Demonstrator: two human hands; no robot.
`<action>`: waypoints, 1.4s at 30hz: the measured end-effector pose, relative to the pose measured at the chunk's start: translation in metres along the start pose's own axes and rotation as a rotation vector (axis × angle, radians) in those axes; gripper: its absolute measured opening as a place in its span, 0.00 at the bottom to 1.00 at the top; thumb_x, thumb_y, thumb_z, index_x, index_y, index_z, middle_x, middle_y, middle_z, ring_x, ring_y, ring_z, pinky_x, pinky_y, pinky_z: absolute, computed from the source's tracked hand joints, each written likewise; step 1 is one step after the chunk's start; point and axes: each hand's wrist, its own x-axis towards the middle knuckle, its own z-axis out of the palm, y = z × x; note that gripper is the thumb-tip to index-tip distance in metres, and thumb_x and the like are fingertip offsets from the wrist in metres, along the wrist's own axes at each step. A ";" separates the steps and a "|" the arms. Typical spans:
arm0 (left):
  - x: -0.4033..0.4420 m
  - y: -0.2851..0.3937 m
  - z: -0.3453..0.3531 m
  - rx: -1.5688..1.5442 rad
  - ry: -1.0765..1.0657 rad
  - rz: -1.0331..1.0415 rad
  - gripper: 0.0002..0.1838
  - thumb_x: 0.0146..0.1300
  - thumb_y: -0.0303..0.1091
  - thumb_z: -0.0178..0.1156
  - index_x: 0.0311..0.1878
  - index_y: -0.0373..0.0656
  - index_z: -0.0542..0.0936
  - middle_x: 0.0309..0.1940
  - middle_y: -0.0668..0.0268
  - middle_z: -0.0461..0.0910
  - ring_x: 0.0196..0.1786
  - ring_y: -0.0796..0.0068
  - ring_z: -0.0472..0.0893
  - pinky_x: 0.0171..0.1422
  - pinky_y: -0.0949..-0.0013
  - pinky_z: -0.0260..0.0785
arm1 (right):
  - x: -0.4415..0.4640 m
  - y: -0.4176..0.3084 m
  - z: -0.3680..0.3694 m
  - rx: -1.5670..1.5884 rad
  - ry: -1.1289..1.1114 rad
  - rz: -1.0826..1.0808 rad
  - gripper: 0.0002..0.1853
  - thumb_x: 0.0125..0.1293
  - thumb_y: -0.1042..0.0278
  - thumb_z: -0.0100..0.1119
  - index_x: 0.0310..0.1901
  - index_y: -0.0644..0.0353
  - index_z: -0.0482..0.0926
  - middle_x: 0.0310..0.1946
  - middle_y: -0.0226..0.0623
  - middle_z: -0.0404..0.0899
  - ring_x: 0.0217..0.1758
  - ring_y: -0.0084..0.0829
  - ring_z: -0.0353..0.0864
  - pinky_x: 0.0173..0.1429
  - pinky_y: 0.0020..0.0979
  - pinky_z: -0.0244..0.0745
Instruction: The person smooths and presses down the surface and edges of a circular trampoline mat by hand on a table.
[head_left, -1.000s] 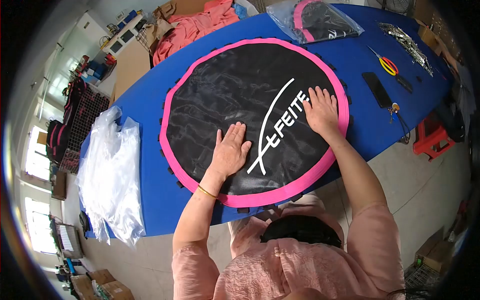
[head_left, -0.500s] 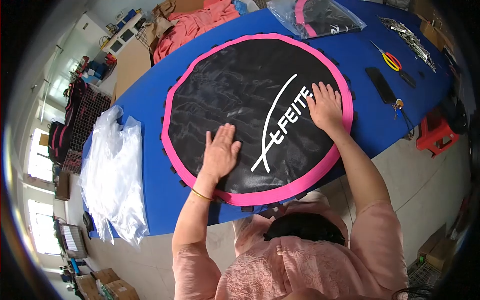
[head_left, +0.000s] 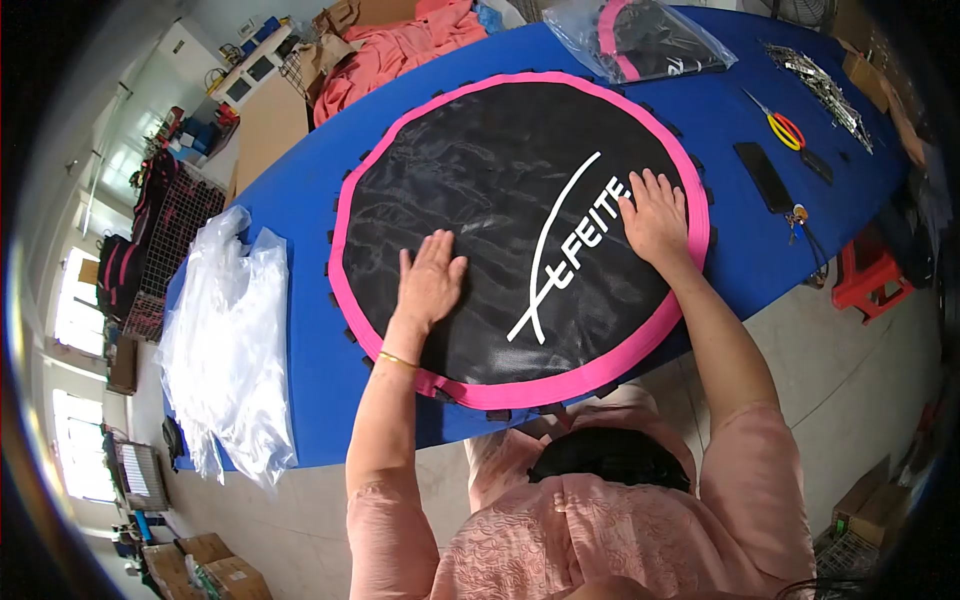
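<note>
Flat palms on fabric — a left hand (head_left: pixel 430 280), unclenched with fingers spread and grasping nothing, lies on the black mat (head_left: pixel 510 240) toward its eight o'clock. The right hand (head_left: pixel 657 215), also relaxed and gripping nothing, lies toward three o'clock, fingertips beside the white lettering (head_left: pixel 592 230). Around them runs a pink rim (head_left: pixel 590 377), edged with black tabs and rumpled near seven o'clock, by the left wrist. The mat lies spread on a blue table (head_left: pixel 310 400), right before the wearer.

The step in hand appears to be pressing and smoothing the mat; the next move, by the look of it, calls for light, even palms and some attention to that rumpled stretch.

Farther out, clear plastic (head_left: pixel 235 350) lies at the mat's eight o'clock and a bagged piece (head_left: pixel 660 45) at one. Scissors (head_left: pixel 783 130) lie at two — the phone (head_left: pixel 762 177) just beside them — and a red stool (head_left: pixel 870 275) stands off the table at three.
</note>
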 end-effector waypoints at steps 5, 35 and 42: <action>0.010 0.066 0.019 -0.055 0.007 0.186 0.35 0.79 0.52 0.50 0.80 0.40 0.66 0.81 0.54 0.65 0.84 0.56 0.62 0.86 0.36 0.47 | 0.002 -0.001 -0.001 0.019 0.016 -0.009 0.28 0.78 0.49 0.51 0.73 0.55 0.74 0.74 0.46 0.73 0.79 0.50 0.67 0.82 0.54 0.57; -0.001 0.044 0.032 -0.534 0.140 0.040 0.31 0.72 0.32 0.48 0.79 0.48 0.70 0.82 0.61 0.66 0.86 0.63 0.59 0.90 0.44 0.35 | 0.005 0.005 0.003 -0.023 -0.104 0.013 0.28 0.83 0.52 0.42 0.78 0.54 0.68 0.79 0.45 0.66 0.84 0.50 0.61 0.85 0.55 0.52; 0.001 0.050 0.017 -0.604 0.055 -0.019 0.32 0.75 0.45 0.55 0.80 0.49 0.69 0.85 0.59 0.60 0.87 0.62 0.56 0.90 0.44 0.33 | 0.005 0.006 0.001 -0.032 -0.104 0.012 0.28 0.83 0.51 0.41 0.77 0.54 0.69 0.79 0.45 0.67 0.84 0.50 0.61 0.85 0.55 0.52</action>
